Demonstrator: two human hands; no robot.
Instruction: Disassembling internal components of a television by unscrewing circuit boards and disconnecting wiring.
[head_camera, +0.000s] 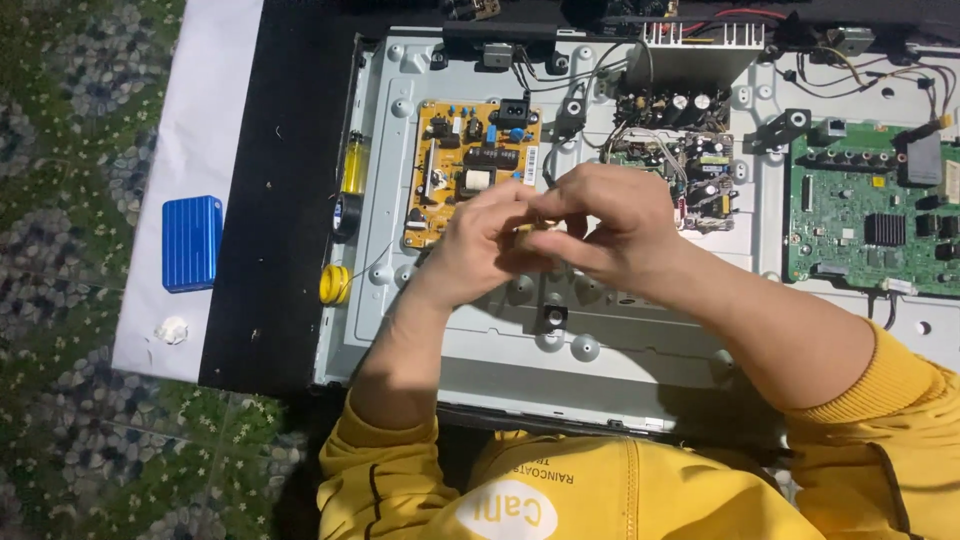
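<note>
Well, both hands meet above the grey stamped-metal back panel (620, 340) of an opened flat television. The left hand (478, 245) and the right hand (610, 222) are curled with fingertips pinched together on something small and pale between them; it is too hidden to tell what it is. Just beyond the left hand sits an orange power board (440, 190) studded with black parts. Beyond the right hand is a denser board tangled in wires (680, 165), and farther right a glossy green main board (850, 215). Left of the hands lie a clear yellow-handled screwdriver (354, 165), a yellow spool (334, 284) and a ribbed blue box (192, 243).
</note>
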